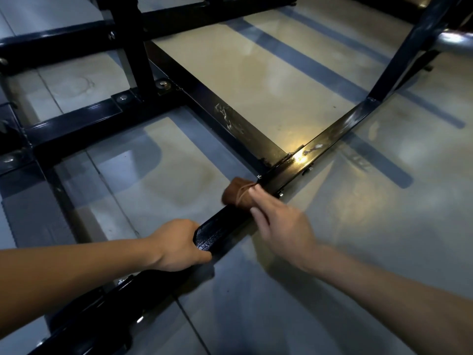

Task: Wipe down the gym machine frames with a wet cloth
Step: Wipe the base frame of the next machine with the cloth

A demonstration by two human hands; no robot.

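Left hand is wrapped around the black frame bar at lower centre of the frame. Just above it, a bunched brown cloth is pressed onto the same bar by the right hand, fingers mostly extended, slightly blurred.

Left hand grips frame bar; right hand presses brown cloth.

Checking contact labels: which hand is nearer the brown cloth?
Right. The right hand presses its fingers on the brown cloth; the left hand grips the black bar short of it.
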